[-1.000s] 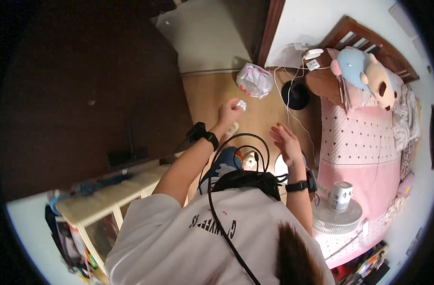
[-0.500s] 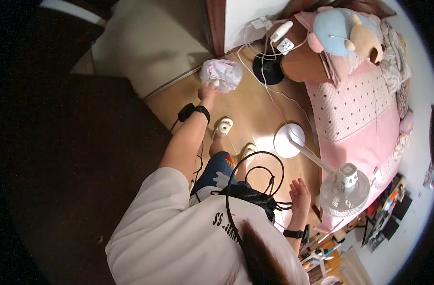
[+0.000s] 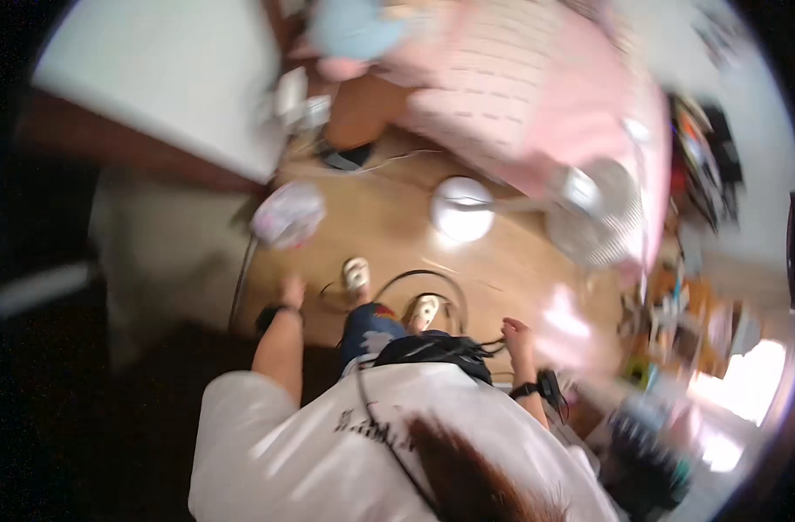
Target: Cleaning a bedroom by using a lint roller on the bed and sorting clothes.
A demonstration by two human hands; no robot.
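A white, partly see-through plastic bag [image 3: 288, 215] with pink bits in it sits on the wooden floor by the wall at the left. My left hand [image 3: 293, 291] hangs a little nearer than the bag, apart from it. Motion smears its fingers, so their pose does not show. On the other side, my right hand [image 3: 517, 335] is held out over the floor with loosely bent fingers and nothing visible in it. Black cords [image 3: 493, 346] run close to its fingertips from a black pouch [image 3: 436, 350] at my waist.
A fan with a round white base [image 3: 462, 210] stands ahead, its grey head [image 3: 596, 211] leaning over toward the bed [image 3: 493, 104] with pink covers. A brown stool-like piece [image 3: 358, 111] and a dark round base [image 3: 345, 157] are beyond the bag. Clutter fills the right side.
My left hand has come away from the plastic bag, which stays on the floor. The view has swung to the right, bringing a bright window into sight. My right hand's fingers are more bent.
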